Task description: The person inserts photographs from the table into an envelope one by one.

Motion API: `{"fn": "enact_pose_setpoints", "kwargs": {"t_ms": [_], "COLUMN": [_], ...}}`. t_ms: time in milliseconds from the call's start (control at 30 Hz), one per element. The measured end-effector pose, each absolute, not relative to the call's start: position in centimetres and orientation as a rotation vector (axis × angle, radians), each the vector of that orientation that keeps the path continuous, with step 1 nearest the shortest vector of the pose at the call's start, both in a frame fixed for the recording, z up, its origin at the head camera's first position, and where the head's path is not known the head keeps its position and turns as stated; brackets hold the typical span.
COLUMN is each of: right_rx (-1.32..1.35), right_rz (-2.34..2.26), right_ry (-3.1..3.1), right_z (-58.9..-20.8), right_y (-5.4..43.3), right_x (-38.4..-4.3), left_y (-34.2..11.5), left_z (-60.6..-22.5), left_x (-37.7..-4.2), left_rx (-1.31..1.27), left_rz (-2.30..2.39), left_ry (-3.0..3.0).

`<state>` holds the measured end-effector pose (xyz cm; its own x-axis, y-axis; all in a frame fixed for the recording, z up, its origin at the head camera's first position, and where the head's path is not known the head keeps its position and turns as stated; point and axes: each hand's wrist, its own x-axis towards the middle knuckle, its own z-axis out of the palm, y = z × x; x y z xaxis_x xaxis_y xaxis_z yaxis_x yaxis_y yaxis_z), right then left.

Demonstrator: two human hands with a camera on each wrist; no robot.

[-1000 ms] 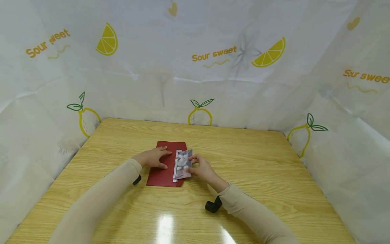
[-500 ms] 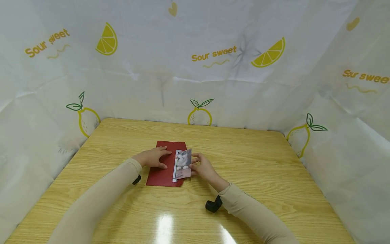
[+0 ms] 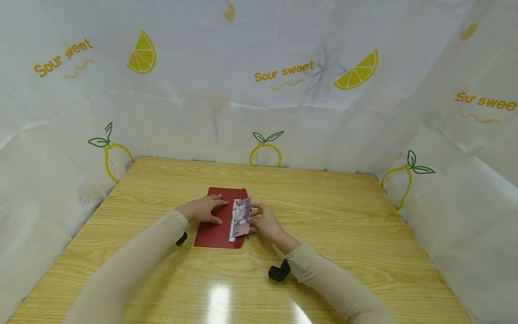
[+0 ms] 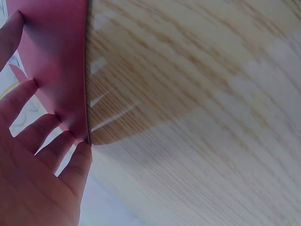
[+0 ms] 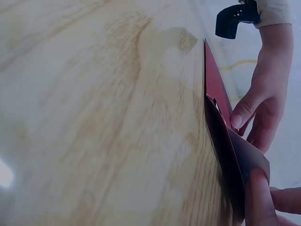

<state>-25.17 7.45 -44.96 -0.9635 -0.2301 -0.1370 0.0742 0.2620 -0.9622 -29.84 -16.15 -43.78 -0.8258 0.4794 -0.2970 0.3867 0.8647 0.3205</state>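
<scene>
A red paper envelope (image 3: 211, 236) lies flat on the wooden table. Spread over its left part is my left hand (image 3: 204, 210), its straight fingertips pressing the paper; the left wrist view shows those fingers along the envelope (image 4: 61, 61). At the envelope's right side my right hand (image 3: 266, 222) pinches the edge of a picture card (image 3: 242, 218) printed with a white-and-grey cat. The card slants up over the envelope's open end, and a white strip (image 3: 232, 239) shows beside it. In the right wrist view, the card (image 5: 249, 153) rises between the two hands.
The wooden table (image 3: 344, 216) extends around the envelope on all sides. A white cloth (image 3: 194, 81) with lemon prints hangs behind and beside it. Black wrist camera mounts (image 3: 279, 271) stick out under both forearms.
My right hand has moved slightly left with the card, which sits closer over the envelope and looks more tilted. The left hand and envelope have stayed put.
</scene>
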Motion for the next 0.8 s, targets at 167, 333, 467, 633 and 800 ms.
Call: {"fn": "enact_pose_setpoints", "kwargs": {"t_ms": [167, 333, 467, 633, 800], "right_rx": [-0.143, -0.138, -0.131, -0.127, -0.194], "right_rz": [-1.763, -1.704, -1.665, -1.641, -1.645], "right_ry": [2.287, 2.346, 2.365, 2.348, 2.335], "right_z": [-45.2, -45.4, -45.3, -45.2, -45.1], "right_y": [7.2, 7.0, 6.9, 6.5, 6.2], "right_x": [-25.3, -25.5, -25.5, -25.7, -25.8], "left_y": [-16.2, -16.2, -16.2, -16.2, -16.2], "left_z": [-43.7, -43.6, -43.7, -43.5, -43.0], "left_x": [-29.8, -29.7, -29.7, -29.6, -29.2], "left_rx": [0.641, 0.636, 0.639, 0.641, 0.65], "left_rz": [0.355, 0.363, 0.361, 0.38, 0.383], "left_ry": [2.672, 2.673, 2.676, 2.666, 2.66]}}
